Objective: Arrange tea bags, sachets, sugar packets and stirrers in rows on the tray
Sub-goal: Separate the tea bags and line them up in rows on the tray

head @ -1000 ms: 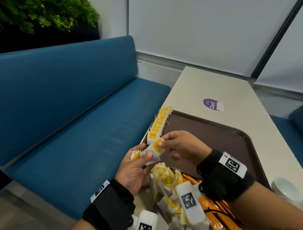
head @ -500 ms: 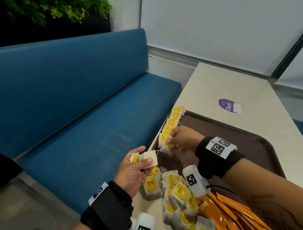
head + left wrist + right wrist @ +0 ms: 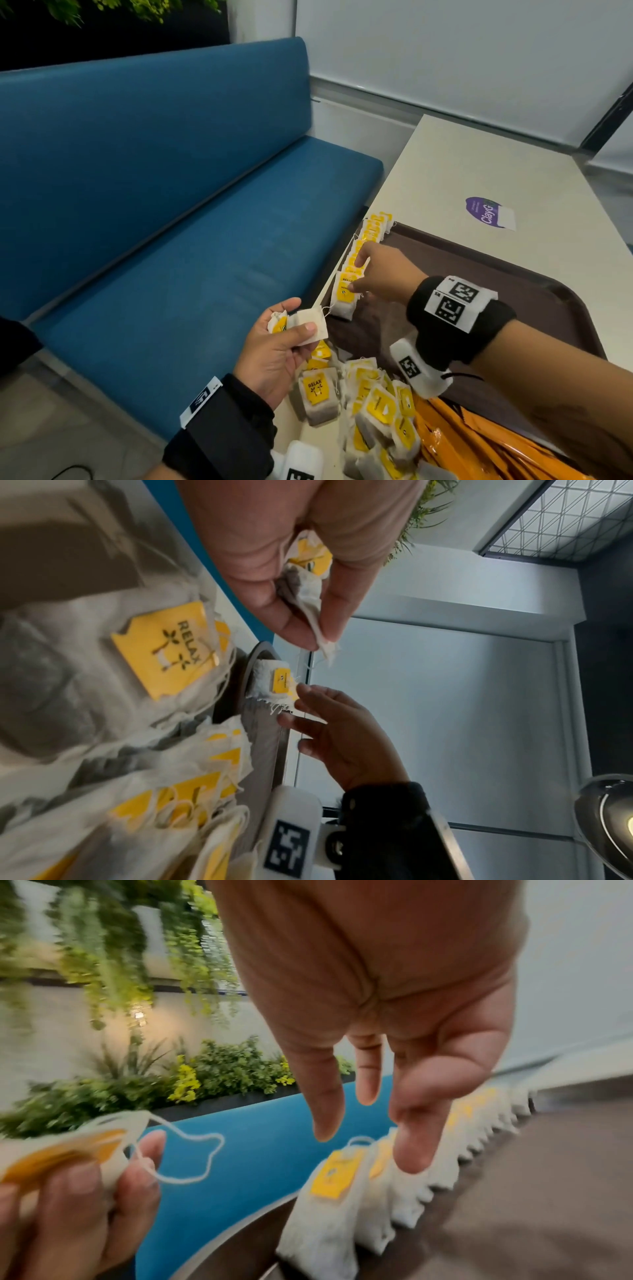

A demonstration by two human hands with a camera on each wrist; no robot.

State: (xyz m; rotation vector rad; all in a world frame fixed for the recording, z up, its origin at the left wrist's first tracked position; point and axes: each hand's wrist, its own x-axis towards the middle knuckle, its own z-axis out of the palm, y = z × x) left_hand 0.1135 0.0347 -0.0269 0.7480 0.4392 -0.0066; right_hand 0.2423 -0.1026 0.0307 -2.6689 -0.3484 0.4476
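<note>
A row of white tea bags with yellow tags (image 3: 363, 255) (image 3: 416, 1188) stands along the left rim of the brown tray (image 3: 534, 294). My right hand (image 3: 356, 274) (image 3: 368, 1148) hovers over the near end of the row with fingers straight. Its thumb touches the front tea bag (image 3: 343, 297) (image 3: 274, 683). My left hand (image 3: 298, 317) (image 3: 318, 639), just off the table's left edge, pinches two tea bags (image 3: 310, 314) (image 3: 310, 599) between thumb and fingers. A loose pile of tea bags (image 3: 373, 404) lies near me, beside orange sachets (image 3: 479, 445).
A blue bench (image 3: 171, 205) runs along the left of the cream table (image 3: 462, 164). A purple sticker (image 3: 488, 212) lies on the table beyond the tray. The tray's middle (image 3: 496, 274) is bare brown surface.
My right hand took a tea bag from the left hand, carried it forward to the near end of the row and let it go. The left hand stayed put with its bags.
</note>
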